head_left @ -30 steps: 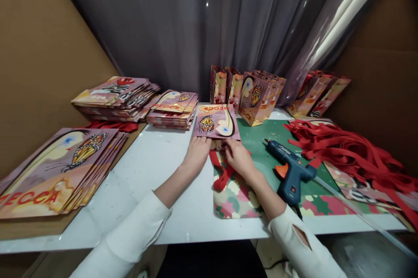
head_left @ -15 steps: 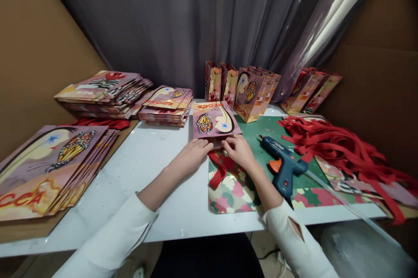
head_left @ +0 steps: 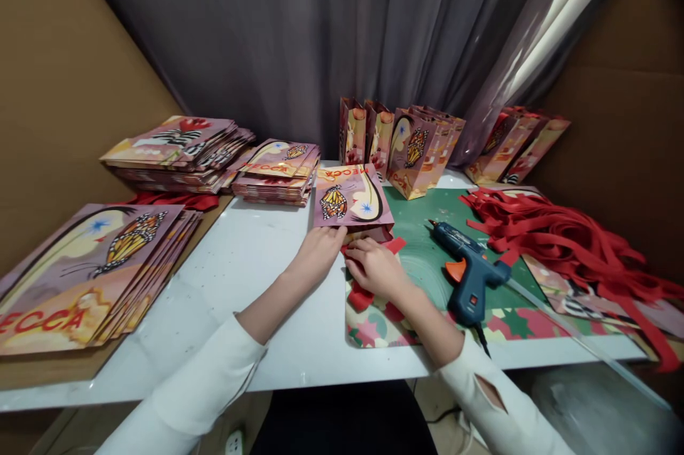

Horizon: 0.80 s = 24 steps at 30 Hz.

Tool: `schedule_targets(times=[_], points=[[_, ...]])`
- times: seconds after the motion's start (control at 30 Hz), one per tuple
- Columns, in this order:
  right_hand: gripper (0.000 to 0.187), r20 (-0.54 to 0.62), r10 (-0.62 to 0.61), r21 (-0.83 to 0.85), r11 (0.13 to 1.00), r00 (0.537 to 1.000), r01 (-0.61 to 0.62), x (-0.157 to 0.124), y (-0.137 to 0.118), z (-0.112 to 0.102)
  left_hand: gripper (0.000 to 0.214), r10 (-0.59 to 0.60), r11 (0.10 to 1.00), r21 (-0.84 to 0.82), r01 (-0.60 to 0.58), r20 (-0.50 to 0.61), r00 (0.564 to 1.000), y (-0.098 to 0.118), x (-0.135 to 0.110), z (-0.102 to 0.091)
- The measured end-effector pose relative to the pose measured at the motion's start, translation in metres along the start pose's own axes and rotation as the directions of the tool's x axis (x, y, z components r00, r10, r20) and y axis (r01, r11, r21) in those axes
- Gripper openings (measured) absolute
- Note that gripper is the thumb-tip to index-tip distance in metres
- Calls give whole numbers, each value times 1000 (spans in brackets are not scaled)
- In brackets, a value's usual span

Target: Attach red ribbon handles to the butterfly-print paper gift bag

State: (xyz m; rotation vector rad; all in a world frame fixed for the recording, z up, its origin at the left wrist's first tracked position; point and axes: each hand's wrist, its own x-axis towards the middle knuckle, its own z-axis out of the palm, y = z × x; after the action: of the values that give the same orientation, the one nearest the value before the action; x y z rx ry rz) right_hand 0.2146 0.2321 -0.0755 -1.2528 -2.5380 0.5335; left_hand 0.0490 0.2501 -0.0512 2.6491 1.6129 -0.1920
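Note:
A printed paper gift bag [head_left: 350, 197] lies on its side with its mouth facing me. My left hand [head_left: 318, 253] is closed at the mouth's left corner, fingertips on the edge. Just in front of the mouth, my right hand [head_left: 377, 268] has its fingers bent over a red ribbon [head_left: 361, 297], one end of which sticks out at the right. Its fingertips partly hide the ribbon. Beneath lies a green mat [head_left: 422, 255] with a camouflage-patterned border. To the right of my right hand rests a blue glue gun [head_left: 470, 280] with an orange trigger.
Flat bags are stacked at the left front [head_left: 101, 270], left back [head_left: 176, 156] and back middle [head_left: 275, 177]. Opened bags [head_left: 411, 152] stand along the curtain [head_left: 256, 35]. A heap of red ribbons [head_left: 566, 248] covers the right side. Cardboard walls [head_left: 64, 42] flank the table.
My right hand has shifted down and slightly left from the bag's edge onto the ribbon. The bag's mouth now gapes more at the right, and a ribbon end shows there.

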Motion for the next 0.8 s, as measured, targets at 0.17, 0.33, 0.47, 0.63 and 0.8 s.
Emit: schedule_targets(times=[0.17, 0.33, 0.47, 0.63, 0.8], points=[[28, -6, 79, -131, 988, 997, -79, -2, -11, 13, 18, -28, 1000, -9, 28, -21, 999, 5, 2, 4], [33, -36, 92, -183, 978, 995, -97, -3, -16, 21, 17, -36, 999, -37, 34, -53, 998, 8, 4, 9], [33, -41, 124, -103, 986, 991, -127, -2, -15, 18, 18, -50, 996, -74, 44, -83, 995, 10, 3, 9], [28, -45, 417, 181, 897, 908, -403, 1, -11, 13, 23, -90, 994, -70, 83, -97, 991, 12, 2, 7], [31, 25, 545, 120, 830, 838, -544, 7, -18, 7, 23, -132, 988, -88, 127, -57, 990, 17, 2, 5]])
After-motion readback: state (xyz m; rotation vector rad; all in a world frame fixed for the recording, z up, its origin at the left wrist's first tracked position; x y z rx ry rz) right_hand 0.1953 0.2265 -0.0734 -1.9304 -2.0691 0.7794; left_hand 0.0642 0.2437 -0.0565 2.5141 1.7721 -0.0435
